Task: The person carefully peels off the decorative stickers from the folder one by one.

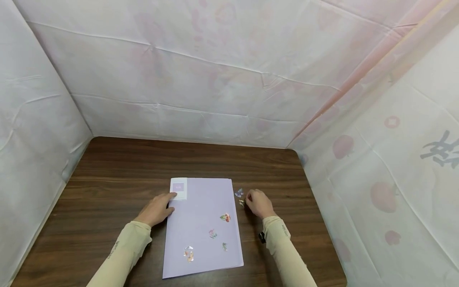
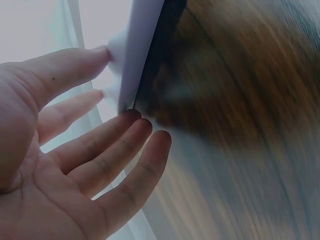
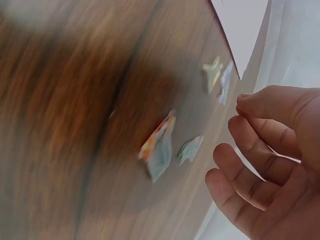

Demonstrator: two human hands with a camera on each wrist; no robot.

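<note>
Nearest you, the lilac folder [image 1: 201, 227] lies flat on the dark wooden tabletop [image 1: 107, 179], already carrying four small stickers: one near its lower edge [image 1: 189, 253], two at mid-sheet [image 1: 213, 234] [image 1: 224, 246], and one further up toward the right edge [image 1: 225, 217]. Your left hand [image 1: 156, 209] rests open on the folder's left edge, fingers straight and fingertips touching the white label [image 1: 179, 188] at the top left corner. Keep that flat pressure; it should stop the sheet sliding while the other hand works.

Just off the folder's right edge, your right hand [image 1: 259, 202] is loosely curled over the loose stickers [image 3: 161, 145] lying on the tabletop, thumb and forefinger drawn together. The right wrist view shows nothing pinched between them yet. Pick only one: these pieces look thin and lie close together, so slide a fingernail under an edge rather than pressing down on them.

A little beyond, another loose sticker [image 1: 238, 193] sits by the folder's top right corner. Behind the tabletop, pale cloth walls [image 1: 215, 79] close in the space.
</note>
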